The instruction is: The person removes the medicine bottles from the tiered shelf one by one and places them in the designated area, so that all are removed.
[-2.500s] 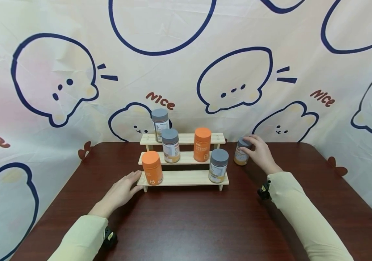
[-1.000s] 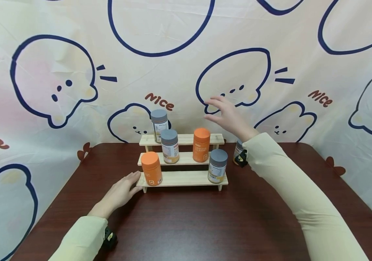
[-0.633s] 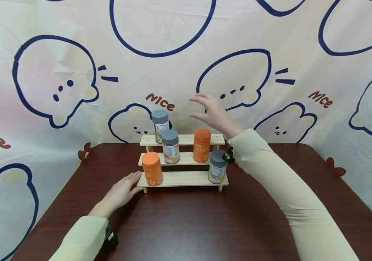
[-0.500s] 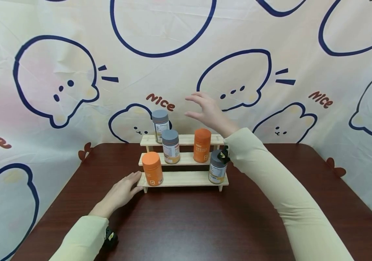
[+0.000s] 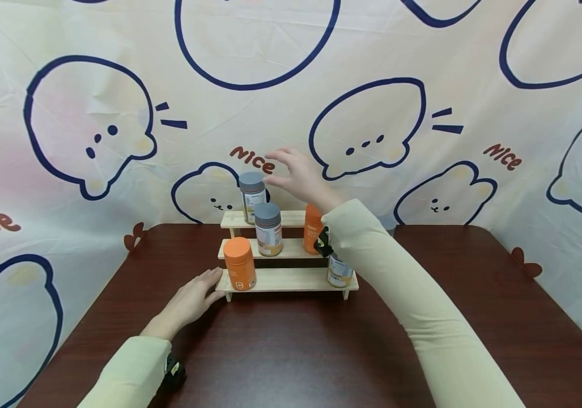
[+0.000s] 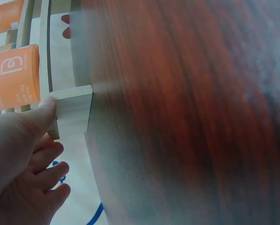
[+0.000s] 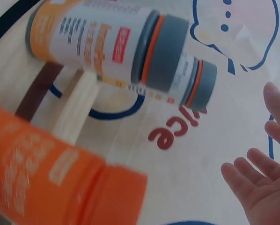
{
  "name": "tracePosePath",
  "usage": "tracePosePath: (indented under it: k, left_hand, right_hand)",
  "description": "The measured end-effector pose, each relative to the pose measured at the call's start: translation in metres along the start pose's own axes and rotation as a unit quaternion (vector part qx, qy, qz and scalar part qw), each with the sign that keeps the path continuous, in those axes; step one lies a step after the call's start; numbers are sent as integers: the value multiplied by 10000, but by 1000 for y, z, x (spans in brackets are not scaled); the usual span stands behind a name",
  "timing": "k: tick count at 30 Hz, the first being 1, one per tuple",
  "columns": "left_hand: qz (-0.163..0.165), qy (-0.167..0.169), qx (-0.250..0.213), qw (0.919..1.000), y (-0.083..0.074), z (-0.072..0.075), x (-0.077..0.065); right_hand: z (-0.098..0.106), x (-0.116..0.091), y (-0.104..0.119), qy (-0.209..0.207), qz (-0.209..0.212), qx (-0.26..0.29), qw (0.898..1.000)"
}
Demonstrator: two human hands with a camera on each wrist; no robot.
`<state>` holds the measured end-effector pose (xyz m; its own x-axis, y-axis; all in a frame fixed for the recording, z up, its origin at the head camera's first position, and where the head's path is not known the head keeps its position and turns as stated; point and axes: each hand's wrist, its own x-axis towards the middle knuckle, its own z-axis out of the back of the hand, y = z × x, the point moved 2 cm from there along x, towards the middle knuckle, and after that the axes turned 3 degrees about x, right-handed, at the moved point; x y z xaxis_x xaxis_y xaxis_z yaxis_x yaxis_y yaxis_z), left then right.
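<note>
Head view: the rearmost gray-capped jar (image 5: 253, 196), probably light, rigid and smooth, is standing on the top tier of a wooden rack (image 5: 291, 277), best gripped around its lid; the right hand (image 5: 300, 175) is hovering just beside, empty. Left wrist: the left hand (image 6: 16, 152) is touching the rack's end, fingers relaxed. Right wrist: spread fingers are holding nothing.

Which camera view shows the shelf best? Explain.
The head view: it takes in all three levels of the shelf, partly behind a sleeve. The left wrist view shows mainly one end; the right wrist view, fragments.
</note>
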<state>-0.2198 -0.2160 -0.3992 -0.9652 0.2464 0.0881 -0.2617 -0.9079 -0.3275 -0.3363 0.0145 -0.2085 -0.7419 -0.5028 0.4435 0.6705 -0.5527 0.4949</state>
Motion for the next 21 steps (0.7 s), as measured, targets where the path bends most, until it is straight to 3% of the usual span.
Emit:
tracePosePath:
  k: [8, 21]
  left_hand:
    - [10, 1, -24, 10000, 0, 1, 0]
    - [5, -5, 41, 10000, 0, 0, 1]
  right_hand:
    - [-23, 7, 4, 234, -65, 261, 9994]
    - [-49, 14, 4, 381, -312, 200, 9986]
